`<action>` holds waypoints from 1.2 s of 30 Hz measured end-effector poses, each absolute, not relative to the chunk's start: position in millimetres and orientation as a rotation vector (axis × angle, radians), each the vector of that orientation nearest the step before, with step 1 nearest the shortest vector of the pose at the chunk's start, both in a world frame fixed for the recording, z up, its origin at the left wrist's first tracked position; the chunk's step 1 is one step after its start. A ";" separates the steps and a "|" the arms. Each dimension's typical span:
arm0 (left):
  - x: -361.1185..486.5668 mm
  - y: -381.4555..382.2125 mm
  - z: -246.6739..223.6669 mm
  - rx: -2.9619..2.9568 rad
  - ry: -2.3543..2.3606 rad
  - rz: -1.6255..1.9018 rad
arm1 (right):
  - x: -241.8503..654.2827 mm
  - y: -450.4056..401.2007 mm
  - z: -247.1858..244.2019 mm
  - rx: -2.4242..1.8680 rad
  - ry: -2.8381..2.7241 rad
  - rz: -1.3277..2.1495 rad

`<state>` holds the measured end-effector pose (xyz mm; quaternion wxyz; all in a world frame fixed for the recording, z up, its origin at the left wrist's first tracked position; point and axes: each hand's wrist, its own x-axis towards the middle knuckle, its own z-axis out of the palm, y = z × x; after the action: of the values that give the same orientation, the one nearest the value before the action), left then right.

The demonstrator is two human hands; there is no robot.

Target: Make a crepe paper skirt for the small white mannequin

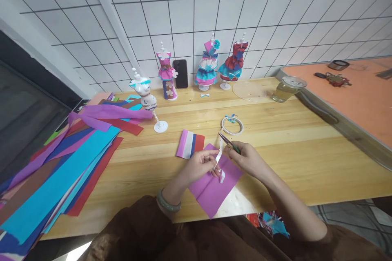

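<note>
My left hand (pixel 204 166) is closed on a white strip of tape (pixel 219 153), which runs up toward the tape roll (pixel 232 125). Small scissors (pixel 229 142) are in my right hand (pixel 246 159), their tips pointing up and left beside the upper part of the strip. Under my hands lies a purple sheet (pixel 216 195) with a crease across it. A short curled white piece (pixel 222 176) hangs just below my left fingers. Left of the strip, a striped piece (pixel 190 144) in pink, white, blue and red rests on the wooden table.
Colored strips (pixel 73 159) are heaped at the left. A bare-topped dress form (pixel 147 98) stands near them; three dressed forms and a phone (pixel 180 74) are along the tiled wall. A lidded cup (pixel 288 89) stands at the back right, beside an orange surface (pixel 352 94).
</note>
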<state>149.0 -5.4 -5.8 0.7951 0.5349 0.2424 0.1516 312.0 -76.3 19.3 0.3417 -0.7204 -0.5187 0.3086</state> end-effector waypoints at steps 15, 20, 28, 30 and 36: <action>150.7 -9.7 -11.1 1.234 0.532 0.323 | 305.7 -71.8 23.1 -2.013 -1.451 0.813; 150.1 -10.8 -11.8 1.246 0.530 0.327 | 306.1 -72.2 21.8 -1.998 -1.436 0.837; 148.9 -11.0 -21.0 1.272 0.505 0.324 | 306.5 -70.4 20.1 -2.016 -1.458 0.834; 148.9 -10.8 -20.3 1.256 0.501 0.321 | 307.5 -71.2 20.6 -1.982 -1.428 0.881; 148.9 -10.5 -11.9 1.218 0.496 0.309 | 311.0 -73.6 18.3 -1.891 -1.322 0.996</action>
<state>148.9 -10.5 -11.9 0.7803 0.5639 0.2295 0.1430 311.0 -73.6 18.3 0.3089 -0.7156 -0.5003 0.3770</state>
